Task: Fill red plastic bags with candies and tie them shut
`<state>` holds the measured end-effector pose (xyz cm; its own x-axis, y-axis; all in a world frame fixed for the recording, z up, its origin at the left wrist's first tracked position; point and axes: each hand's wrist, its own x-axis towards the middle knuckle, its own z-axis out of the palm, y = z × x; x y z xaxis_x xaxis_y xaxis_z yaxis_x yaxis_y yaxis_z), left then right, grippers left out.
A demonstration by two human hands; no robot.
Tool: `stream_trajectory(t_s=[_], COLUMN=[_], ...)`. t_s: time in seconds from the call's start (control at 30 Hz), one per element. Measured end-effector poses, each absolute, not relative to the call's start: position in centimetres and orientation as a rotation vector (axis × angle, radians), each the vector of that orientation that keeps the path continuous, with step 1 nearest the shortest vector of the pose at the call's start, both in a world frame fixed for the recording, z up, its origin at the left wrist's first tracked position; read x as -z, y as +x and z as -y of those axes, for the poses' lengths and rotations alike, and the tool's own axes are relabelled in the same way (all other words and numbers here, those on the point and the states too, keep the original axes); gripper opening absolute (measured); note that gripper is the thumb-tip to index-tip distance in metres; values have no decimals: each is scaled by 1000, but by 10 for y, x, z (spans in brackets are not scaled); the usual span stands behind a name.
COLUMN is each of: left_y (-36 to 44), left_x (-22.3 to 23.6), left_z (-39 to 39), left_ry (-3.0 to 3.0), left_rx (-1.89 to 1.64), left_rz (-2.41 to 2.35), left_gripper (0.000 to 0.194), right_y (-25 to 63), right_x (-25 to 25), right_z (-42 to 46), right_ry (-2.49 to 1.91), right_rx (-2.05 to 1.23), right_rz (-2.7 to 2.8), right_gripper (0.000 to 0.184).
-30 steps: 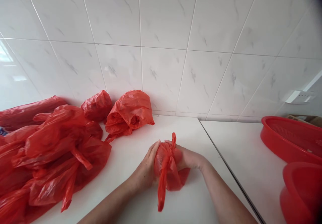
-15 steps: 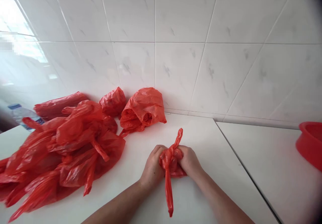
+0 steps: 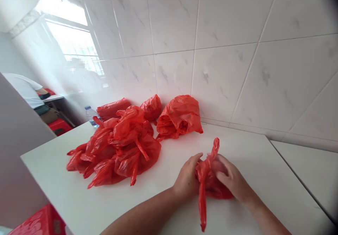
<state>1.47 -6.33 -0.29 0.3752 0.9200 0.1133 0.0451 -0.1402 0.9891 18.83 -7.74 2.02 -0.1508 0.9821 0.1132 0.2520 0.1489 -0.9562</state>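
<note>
A small bundled red plastic bag [image 3: 211, 182] rests on the white table [image 3: 163, 196] between my hands. My left hand [image 3: 188, 179] cups its left side, fingers curled against the plastic. On the right, my right hand [image 3: 232, 179] lies over the bundle with fingers pressed onto it. One twisted handle sticks up above the hands, the other hangs down toward the table's front.
A heap of several red plastic bags [image 3: 118, 145] lies to the left, with a further red bag [image 3: 179, 117] by the tiled wall. A water bottle [image 3: 91, 116] stands behind the heap. A red crate [image 3: 39, 222] sits below the table corner. A person in a white shirt [image 3: 25, 88] is far left.
The camera has swung left, bringing the window, the table's left edge and another person into view. The red basins at the right are gone from view. Both hands stay on the bundle, pressing it down.
</note>
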Motion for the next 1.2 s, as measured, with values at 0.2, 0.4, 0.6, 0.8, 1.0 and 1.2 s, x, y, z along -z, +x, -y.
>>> stream_trajectory(t_s=[0.2, 0.4, 0.6, 0.8, 1.0, 1.2], left_y=[5, 8, 10, 9, 9, 13], left_x=[4, 8, 7, 3, -3, 1], left_z=[65, 69, 74, 77, 82, 76], left_ry=[2546, 2911, 2876, 2670, 2579, 2546], left_rx=[-1178, -1180, -1160, -1280, -1312, -1051], left_rz=[-606, -370, -365, -358, -397, -735], left_gripper=[85, 39, 33, 27, 21, 71], right_y=[197, 200, 207, 212, 233, 260], right_x=[-26, -14, -11, 2, 7, 16], right_z=[77, 70, 67, 57, 53, 51], right_ry=[-1059, -1303, -1485, -1807, -1792, -1492], right_rx=[-1504, -1213, -996, -682, -699, -851], right_rz=[1191, 1200, 1246, 1331, 1299, 1013], right_gripper=[26, 33, 35, 28, 27, 43])
